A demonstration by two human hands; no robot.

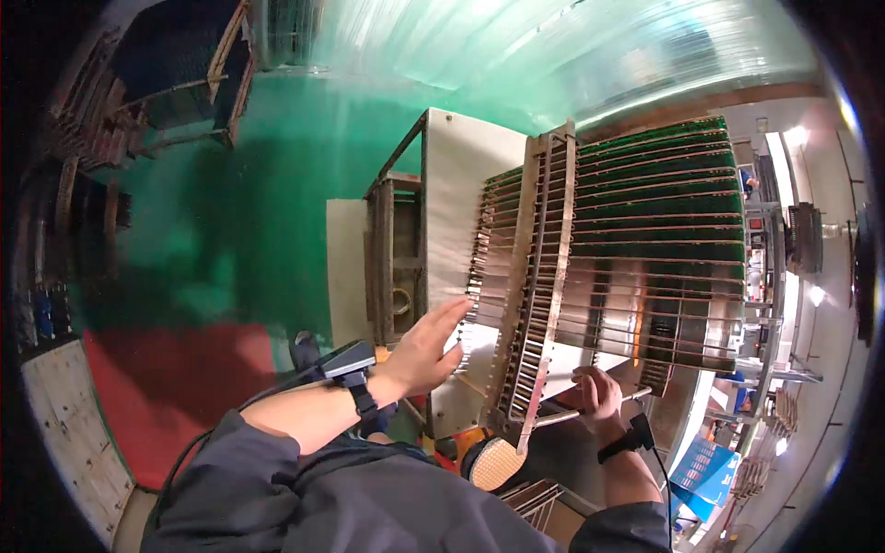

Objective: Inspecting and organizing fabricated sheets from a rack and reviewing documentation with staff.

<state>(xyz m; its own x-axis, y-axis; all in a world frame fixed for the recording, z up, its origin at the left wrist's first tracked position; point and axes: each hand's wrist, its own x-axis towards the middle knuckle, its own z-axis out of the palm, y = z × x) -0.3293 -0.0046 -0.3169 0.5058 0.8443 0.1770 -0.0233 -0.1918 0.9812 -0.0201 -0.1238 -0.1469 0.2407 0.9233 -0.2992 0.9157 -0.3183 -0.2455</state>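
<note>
In front of me stands a metal slotted rack (537, 267), with several thin green panels (659, 198) stacked edge-on in its slots. They look like circuit boards. My left hand (426, 348) reaches to the rack's left side, fingers stretched out and thumb apart, beside the panels' left edges. Whether its fingertips touch an edge I cannot tell. Below the lowest panels, right of the rack's post, is my right hand (599, 398). Its fingers are curled, close to a metal bar (590, 413); what they hold, if anything, is hidden.
The rack rests on a pale-topped stand (470, 184). A round tan pad (498, 464) lies close to my body. Clear plastic sheeting (590, 55) hangs at the back. More racks (175, 83) stand far left over a green floor (230, 203). A blue box (705, 475) sits right.
</note>
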